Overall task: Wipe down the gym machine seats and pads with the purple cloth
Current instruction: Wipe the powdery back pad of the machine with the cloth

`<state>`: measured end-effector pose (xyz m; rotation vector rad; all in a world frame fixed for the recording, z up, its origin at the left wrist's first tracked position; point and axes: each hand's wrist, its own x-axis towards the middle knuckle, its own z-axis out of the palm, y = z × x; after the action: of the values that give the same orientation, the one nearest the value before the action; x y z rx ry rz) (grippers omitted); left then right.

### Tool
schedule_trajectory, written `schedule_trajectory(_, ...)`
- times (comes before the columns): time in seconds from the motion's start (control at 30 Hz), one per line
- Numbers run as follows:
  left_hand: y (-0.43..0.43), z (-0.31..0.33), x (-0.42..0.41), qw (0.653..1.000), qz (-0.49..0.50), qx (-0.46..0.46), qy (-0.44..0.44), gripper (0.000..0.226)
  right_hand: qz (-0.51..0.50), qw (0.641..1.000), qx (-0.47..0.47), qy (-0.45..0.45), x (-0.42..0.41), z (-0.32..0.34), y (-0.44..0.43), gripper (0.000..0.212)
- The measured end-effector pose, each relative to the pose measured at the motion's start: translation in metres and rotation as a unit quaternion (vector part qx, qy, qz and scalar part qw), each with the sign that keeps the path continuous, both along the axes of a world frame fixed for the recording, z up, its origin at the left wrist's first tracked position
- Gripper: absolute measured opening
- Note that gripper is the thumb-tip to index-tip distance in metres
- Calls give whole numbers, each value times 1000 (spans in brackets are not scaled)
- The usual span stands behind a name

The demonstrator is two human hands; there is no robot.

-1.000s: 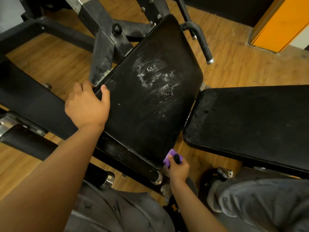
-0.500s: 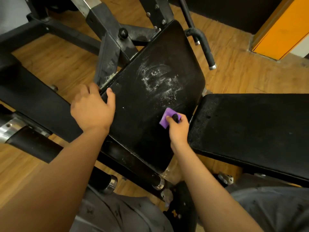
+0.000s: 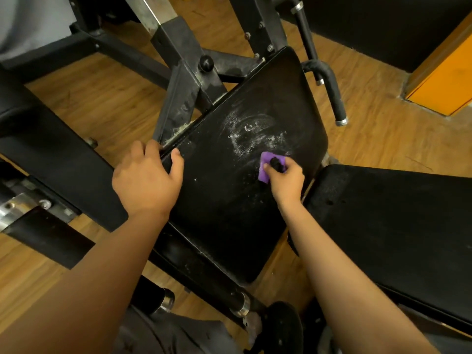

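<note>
Your right grip (image 3: 286,181) pinched the cloth (image 3: 264,172) on the pad (image 3: 224,208), smears (image 3: 251,134) just beyond it; left grip (image 3: 146,181) clutched the pad's edge.

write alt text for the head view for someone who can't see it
A person's right hand presses a purple cloth on a black pad, just below a patch of white smears. The left hand grips the pad's left edge. A second black pad lies to the right, over a wood floor.
</note>
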<state>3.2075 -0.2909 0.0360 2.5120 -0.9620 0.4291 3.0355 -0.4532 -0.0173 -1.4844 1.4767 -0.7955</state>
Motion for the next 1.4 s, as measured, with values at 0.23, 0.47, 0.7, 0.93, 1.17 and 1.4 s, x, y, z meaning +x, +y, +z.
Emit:
schedule_trajectory(0.23, 0, 1, -1, 1000, 7, -21, 18, 40, 72, 997, -16, 18, -25, -18, 7, 9)
schedule_trajectory(0.47, 0, 0, 0, 999, 9, -30, 6, 39, -97, 992, 13, 77, -19, -19, -79, 20)
schedule_trajectory(0.7, 0, 1, -1, 999, 6, -32, 13, 41, 135, 980, -133, -58, 26, 8, 46, 15)
schedule_trajectory(0.93, 0, 3, -2, 999, 18, -36, 24, 34, 79, 988, -133, 7, 2, -10, -10, 18)
schedule_trajectory(1.17, -1, 1, 0, 1000, 13, -20, 16, 42, -39, 994, -90, 43, 24, 15, -56, 17)
schedule_trajectory(1.4, 0, 3, -2, 999, 5, -38, 31, 42, 185, 966, -180, -25, 38, 20, 22, 19)
